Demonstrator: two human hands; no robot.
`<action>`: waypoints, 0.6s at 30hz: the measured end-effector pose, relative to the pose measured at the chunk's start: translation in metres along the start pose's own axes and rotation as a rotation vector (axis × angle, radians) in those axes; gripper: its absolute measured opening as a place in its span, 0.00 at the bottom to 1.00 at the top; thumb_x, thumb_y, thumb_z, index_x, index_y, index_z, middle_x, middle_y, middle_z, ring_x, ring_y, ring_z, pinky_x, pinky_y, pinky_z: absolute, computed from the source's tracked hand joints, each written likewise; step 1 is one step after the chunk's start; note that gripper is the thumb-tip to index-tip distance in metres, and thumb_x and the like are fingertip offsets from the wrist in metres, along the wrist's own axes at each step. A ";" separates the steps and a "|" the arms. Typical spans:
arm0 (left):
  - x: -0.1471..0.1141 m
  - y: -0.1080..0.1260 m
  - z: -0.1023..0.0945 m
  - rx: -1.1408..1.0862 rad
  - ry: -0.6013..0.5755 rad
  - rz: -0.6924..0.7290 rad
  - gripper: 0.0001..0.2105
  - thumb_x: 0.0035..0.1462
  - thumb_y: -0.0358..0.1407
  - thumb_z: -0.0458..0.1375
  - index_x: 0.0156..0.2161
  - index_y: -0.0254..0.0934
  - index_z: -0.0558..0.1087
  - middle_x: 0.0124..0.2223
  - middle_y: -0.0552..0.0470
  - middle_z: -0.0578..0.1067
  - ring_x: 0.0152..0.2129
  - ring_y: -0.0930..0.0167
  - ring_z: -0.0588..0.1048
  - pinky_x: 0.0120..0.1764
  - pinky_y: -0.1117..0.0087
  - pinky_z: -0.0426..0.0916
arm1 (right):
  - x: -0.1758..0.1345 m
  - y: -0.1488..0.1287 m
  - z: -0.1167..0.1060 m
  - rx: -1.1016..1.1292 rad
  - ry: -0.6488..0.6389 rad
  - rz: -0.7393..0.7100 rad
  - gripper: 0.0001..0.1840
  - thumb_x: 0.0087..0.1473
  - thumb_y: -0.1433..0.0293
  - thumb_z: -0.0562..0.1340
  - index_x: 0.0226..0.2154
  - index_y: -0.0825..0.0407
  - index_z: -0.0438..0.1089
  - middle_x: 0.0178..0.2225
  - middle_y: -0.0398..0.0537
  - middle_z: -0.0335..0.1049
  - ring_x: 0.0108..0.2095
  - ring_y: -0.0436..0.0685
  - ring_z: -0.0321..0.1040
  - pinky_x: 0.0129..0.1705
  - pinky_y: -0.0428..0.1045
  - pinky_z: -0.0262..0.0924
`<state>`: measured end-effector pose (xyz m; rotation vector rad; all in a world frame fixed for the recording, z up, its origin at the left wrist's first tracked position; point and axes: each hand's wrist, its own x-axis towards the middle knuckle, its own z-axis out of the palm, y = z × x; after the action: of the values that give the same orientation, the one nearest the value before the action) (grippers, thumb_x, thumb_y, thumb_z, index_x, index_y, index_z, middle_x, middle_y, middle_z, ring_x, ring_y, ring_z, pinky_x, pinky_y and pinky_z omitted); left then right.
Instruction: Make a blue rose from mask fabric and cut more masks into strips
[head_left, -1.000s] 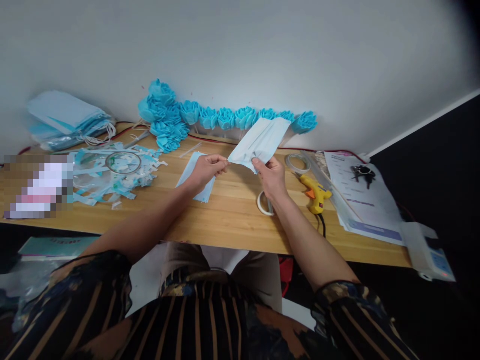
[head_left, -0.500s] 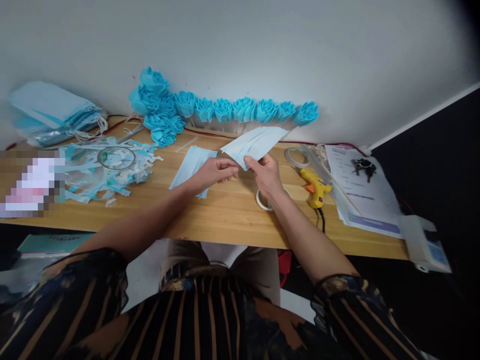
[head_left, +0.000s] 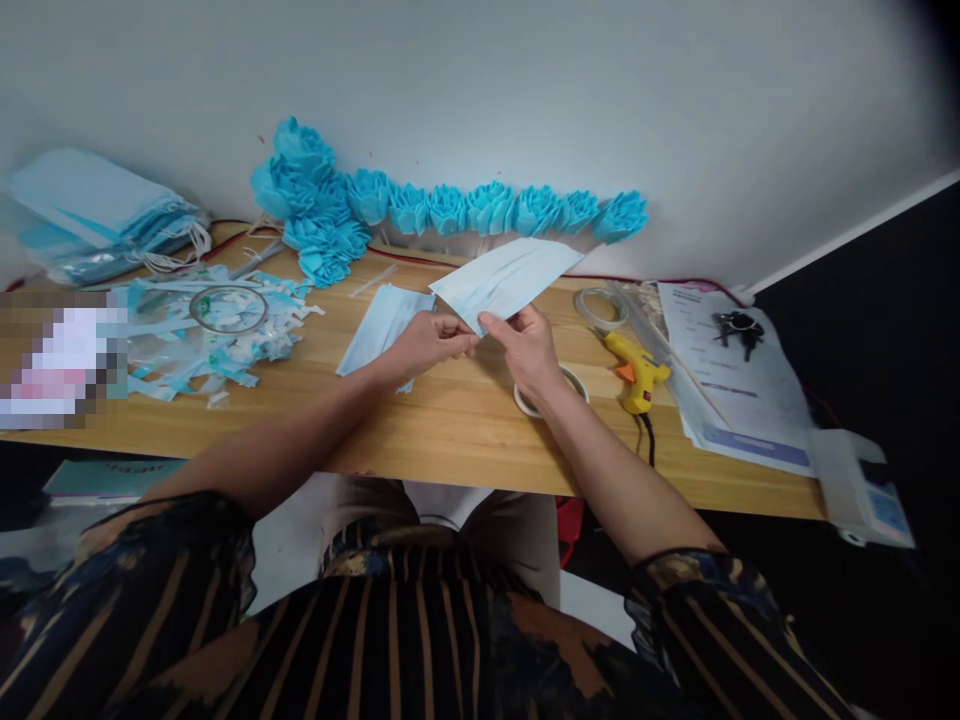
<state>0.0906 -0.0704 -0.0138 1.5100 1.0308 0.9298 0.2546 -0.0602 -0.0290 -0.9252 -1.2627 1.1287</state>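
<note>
In my right hand (head_left: 531, 352) is a light blue pleated sheet, like a face mask without ear loops (head_left: 506, 280), gripped at its lower corner between thumb and fingers and raised above the table. My left hand (head_left: 433, 342) is closed in a pinch, its fingertips right at that same corner; what lies between them, if anything, is too small to make out. Under and behind my left hand lies a second light blue pleated sheet (head_left: 381, 325) on the table. A roll of white tape (head_left: 574, 385) sits partly hidden beneath my right wrist.
Blue fabric-like flowers (head_left: 491, 208) line the wall. To the left are mask scraps (head_left: 289, 335) with a ring (head_left: 229, 310) on top and a bagged mask stack (head_left: 97, 210). At right are a yellow glue gun (head_left: 637, 375), clear tape (head_left: 602, 308), papers (head_left: 750, 400) and keys (head_left: 739, 328).
The raised sheet has shifted slightly left and turned a little, bringing its lower corner closer to my left fingertips. The camera view has moved slightly; both hands keep nearly the same pose.
</note>
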 end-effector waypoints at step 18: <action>-0.001 0.005 -0.005 -0.024 -0.058 -0.036 0.04 0.48 0.33 0.62 0.25 0.34 0.75 0.22 0.53 0.74 0.22 0.76 0.70 0.26 0.76 0.61 | 0.004 0.001 -0.003 0.020 0.008 -0.010 0.21 0.39 0.52 0.75 0.31 0.49 0.76 0.35 0.45 0.79 0.37 0.55 0.73 0.47 0.53 0.67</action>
<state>0.0861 -0.0704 -0.0077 1.4858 0.9989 0.8649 0.2576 -0.0563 -0.0291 -0.9068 -1.2467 1.1263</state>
